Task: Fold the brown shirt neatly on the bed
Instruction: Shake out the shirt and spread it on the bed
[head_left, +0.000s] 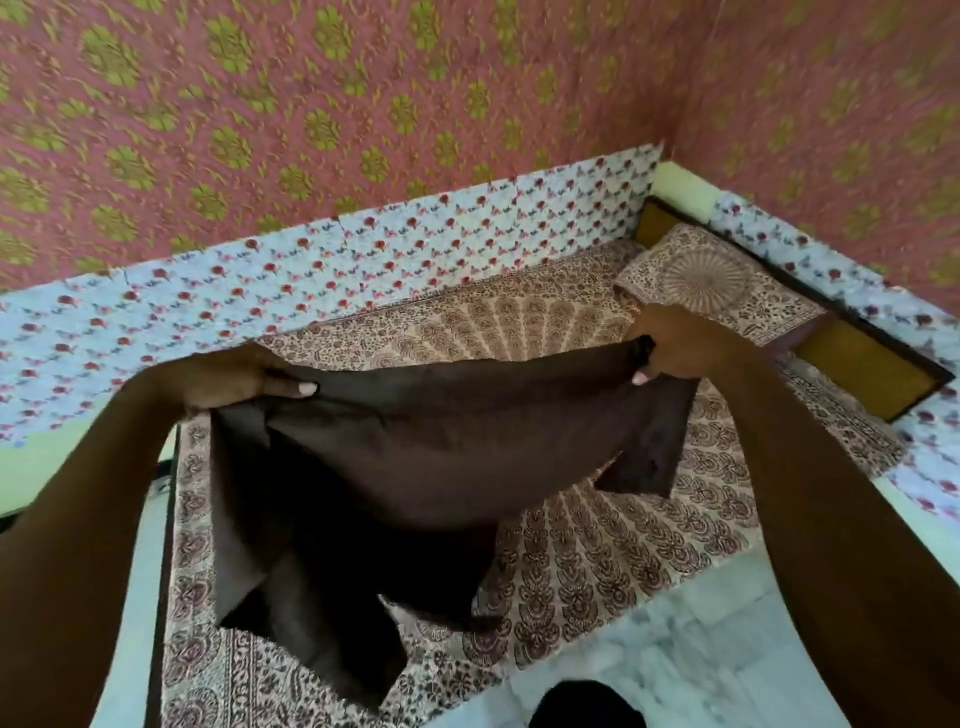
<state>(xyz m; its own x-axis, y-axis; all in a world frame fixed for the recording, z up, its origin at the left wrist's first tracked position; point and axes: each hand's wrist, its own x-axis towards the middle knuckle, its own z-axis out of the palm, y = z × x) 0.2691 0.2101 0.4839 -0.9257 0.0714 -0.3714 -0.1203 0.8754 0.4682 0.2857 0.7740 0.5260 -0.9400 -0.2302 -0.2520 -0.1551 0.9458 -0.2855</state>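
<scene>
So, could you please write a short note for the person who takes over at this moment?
Left hand grips one top corner of the brown shirt; right hand grips the other.
The shirt hangs spread between the hands, above the bed with the patterned sheet. A pillow lies at the far end.
Done: shirt picked up and held open.
Left: lay it flat on the bed, fold it neatly.

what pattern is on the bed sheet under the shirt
The bed sheet has a beige ground with a dark brown and maroon mandala print, seen in the head view.
</scene>
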